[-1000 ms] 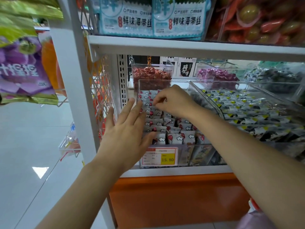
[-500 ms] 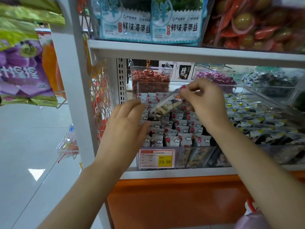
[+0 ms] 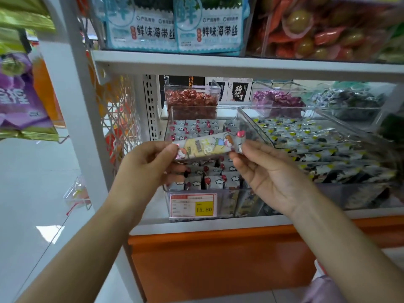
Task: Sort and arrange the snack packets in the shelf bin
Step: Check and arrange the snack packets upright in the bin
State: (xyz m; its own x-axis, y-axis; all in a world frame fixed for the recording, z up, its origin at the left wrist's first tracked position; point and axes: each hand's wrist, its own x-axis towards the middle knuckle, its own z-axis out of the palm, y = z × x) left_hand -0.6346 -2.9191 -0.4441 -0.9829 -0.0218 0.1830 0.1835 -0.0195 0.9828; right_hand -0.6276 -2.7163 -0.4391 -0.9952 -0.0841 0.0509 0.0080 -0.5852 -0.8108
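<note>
The left hand (image 3: 148, 169) pinches one end of a long snack packet (image 3: 207, 146), the right hand (image 3: 269, 173) the other, holding it level above the front half of the clear bin (image 3: 203, 107). It should be turned upright to match the standing rows (image 3: 209, 180), then slid in gently near the front edge

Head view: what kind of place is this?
Likely a shop's snack aisle: white shelf loaded with packaged food, clear bin of small packets, and a price tag reading 15.80 on its front.
</note>
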